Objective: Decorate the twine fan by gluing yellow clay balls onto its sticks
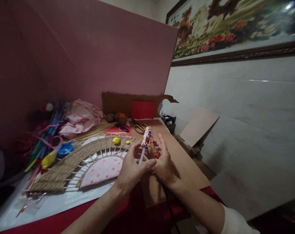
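Observation:
My right hand is wrapped round a colourful patterned glue gun, held nozzle up above the table. A pale glue stick pokes out of its back, and my left hand pinches that stick between thumb and fingers. Just to the left lies a fan-shaped woven piece of twine over wooden skewers, with a pink dotted fabric half-circle at its centre. Two small yellow clay lumps rest on the weave.
Brown cardboard covers the table's right side. Scissors, a red card, a small pot, pink fabric, coloured pipe cleaners and yellow and blue clay packets lie behind. A pink board and a white wall stand close.

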### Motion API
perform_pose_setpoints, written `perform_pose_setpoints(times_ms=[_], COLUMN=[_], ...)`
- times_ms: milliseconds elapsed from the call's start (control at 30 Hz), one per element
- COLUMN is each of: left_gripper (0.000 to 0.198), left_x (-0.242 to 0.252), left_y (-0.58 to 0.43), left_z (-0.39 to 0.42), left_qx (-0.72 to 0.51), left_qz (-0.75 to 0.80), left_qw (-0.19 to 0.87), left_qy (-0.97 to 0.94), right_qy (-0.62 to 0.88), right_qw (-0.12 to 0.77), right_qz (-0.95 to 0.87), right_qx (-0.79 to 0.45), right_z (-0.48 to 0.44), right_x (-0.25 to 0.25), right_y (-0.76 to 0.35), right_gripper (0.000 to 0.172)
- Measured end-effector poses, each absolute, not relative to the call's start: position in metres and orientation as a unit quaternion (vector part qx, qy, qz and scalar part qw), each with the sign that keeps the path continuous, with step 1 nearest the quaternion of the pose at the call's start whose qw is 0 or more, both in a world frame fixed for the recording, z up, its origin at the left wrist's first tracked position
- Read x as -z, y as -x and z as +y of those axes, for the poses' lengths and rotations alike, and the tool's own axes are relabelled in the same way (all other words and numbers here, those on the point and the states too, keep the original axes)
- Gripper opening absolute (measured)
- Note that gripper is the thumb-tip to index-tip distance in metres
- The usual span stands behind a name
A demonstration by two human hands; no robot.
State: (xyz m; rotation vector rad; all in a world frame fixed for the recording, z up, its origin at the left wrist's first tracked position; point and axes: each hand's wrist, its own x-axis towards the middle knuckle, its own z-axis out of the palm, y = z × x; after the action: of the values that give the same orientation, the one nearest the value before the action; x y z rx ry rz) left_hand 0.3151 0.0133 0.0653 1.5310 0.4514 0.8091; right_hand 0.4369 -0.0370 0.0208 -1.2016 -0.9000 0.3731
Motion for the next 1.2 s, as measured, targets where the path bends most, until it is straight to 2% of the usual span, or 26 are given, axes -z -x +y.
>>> perform_pose_setpoints(times_ms=[100,167,267,367,533,633,700,833,1200], left_gripper=[0.068,0.058,0.035,0.033,0.035,0.033,0.032,0.03,0.031], left_x=[-0.076,-0.082,-0.081,-0.072,-0.064,-0.064,-0.063,-0.061,-0.055], left_y=[-0.313,-0.311,-0.311,-0.312,-0.312,-0.312,-0.313,-0.313,-0.315], left_z=[0.015,0.02,0.031,0.043,0.051,0.05,0.049,0.048,0.046], left_qx=[-0.295,-0.265,-0.291,-0.314,-0.301,-0.286,-0.276,-0.255,-0.231], left_qz=[0.13,0.122,0.169,0.209,0.23,0.225,0.215,0.195,0.175], left_qw=[0.679,0.708,0.72,0.742,0.766,0.769,0.771,0.774,0.779], left_qy=[-0.66,-0.644,-0.606,-0.554,-0.519,-0.525,-0.532,-0.546,-0.557], right_qy=[0.574,0.591,0.599,0.567,0.532,0.537,0.544,0.552,0.593], right_qw=[0.713,0.697,0.662,0.652,0.684,0.666,0.646,0.642,0.62], right_qz=[-0.383,-0.391,-0.436,-0.481,-0.437,-0.416,-0.404,-0.373,-0.373], right_qx=[-0.128,-0.11,-0.113,-0.148,-0.241,-0.308,-0.35,-0.379,-0.353], right_z=[-0.033,-0.033,-0.038,-0.042,-0.037,-0.033,-0.033,-0.035,-0.036], right_x=[-0.018,-0.018,-0.021,-0.025,-0.028,-0.029,-0.031,-0.035,-0.034], right_y=[-0.441,-0.441,-0.437,-0.431,-0.434,-0.438,-0.439,-0.437,-0.44], right_gripper=[0.093,0.088,0.087,0.083,0.063,0.042,0.036,0.038,0.046])
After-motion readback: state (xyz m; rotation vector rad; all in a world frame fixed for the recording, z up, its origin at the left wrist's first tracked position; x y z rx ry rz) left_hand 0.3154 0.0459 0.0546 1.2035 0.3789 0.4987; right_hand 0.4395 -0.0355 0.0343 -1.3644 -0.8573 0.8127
